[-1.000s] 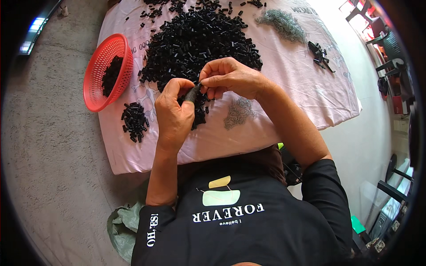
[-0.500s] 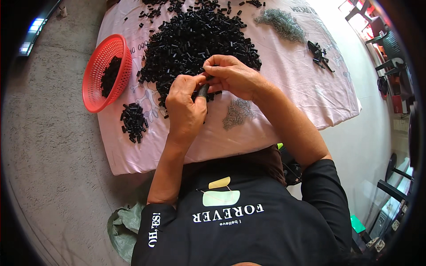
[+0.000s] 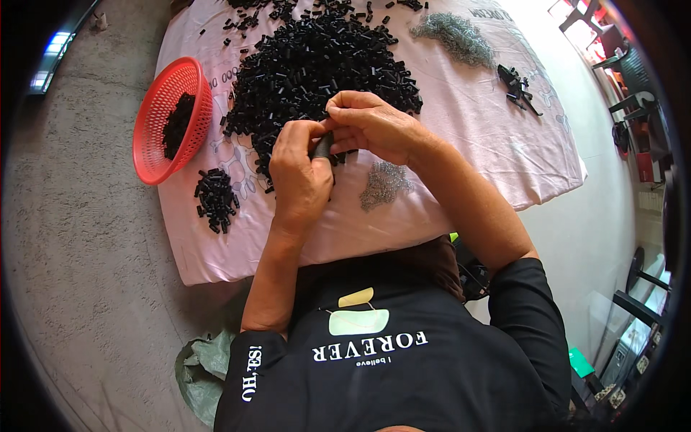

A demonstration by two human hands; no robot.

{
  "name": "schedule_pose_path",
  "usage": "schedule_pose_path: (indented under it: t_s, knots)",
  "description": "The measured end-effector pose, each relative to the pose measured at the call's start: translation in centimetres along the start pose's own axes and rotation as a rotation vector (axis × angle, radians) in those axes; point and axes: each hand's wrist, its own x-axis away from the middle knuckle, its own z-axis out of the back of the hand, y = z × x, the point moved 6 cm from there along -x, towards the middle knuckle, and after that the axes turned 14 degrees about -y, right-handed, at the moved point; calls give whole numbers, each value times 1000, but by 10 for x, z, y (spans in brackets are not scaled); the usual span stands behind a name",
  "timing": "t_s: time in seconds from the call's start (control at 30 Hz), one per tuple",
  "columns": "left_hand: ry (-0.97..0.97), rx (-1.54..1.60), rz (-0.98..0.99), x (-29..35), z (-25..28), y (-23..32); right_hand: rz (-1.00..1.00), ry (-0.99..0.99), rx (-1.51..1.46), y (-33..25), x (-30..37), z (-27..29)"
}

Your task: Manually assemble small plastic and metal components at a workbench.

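My left hand [image 3: 299, 169] and my right hand [image 3: 374, 129] meet over the near edge of a large heap of small black plastic pieces [image 3: 324, 65]. The fingertips of both are pinched close together. Whatever they hold is too small and too covered to make out. A dark wrap [image 3: 324, 146] covers my left thumb. Just below my right hand lies a small pile of thin silvery metal parts [image 3: 386, 185], perhaps springs. To the left of my left hand sits a small separate pile of black pieces [image 3: 216, 200].
A red perforated basket [image 3: 146, 126] with black pieces inside tilts at the table's left edge. Farther back on the pink cloth [image 3: 475, 165] lie a bigger silvery heap [image 3: 455, 37] and a few longer black parts [image 3: 518, 88]. A green sack [image 3: 201, 374] rests on the floor.
Both hands have shifted very slightly left, still pinched together. The piles and the basket stay as they were.
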Motion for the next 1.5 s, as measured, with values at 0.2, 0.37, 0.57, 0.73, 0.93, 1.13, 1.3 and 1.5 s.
schedule_pose_path:
  t_s: [0.2, 0.37, 0.57, 0.73, 0.93, 1.13, 1.3, 1.5]
  knots:
    - [27, 467, 99, 11, 11, -13, 1, -24, 99, -8, 3, -11]
    - [35, 554, 106, 16, 13, -16, -5, -85, 158, -6, 3, -9]
    - [45, 532, 115, 18, 16, -17, -5, -87, 164, -5, 1, -9]
    - [45, 522, 130, 18, 15, -17, -16, -83, 172, -4, 1, -8]
    - [44, 480, 144, 19, 17, -16, -11, -101, 206, -4, 2, -9]
    - [40, 439, 148, 20, 17, -19, -33, -92, 270, -8, 4, -13]
    - [50, 328, 90, 20, 22, -11, -33, -82, 301, -9, 4, -11]
    - [-43, 255, 123, 22, 24, -8, -58, -75, 292, -9, 4, -11]
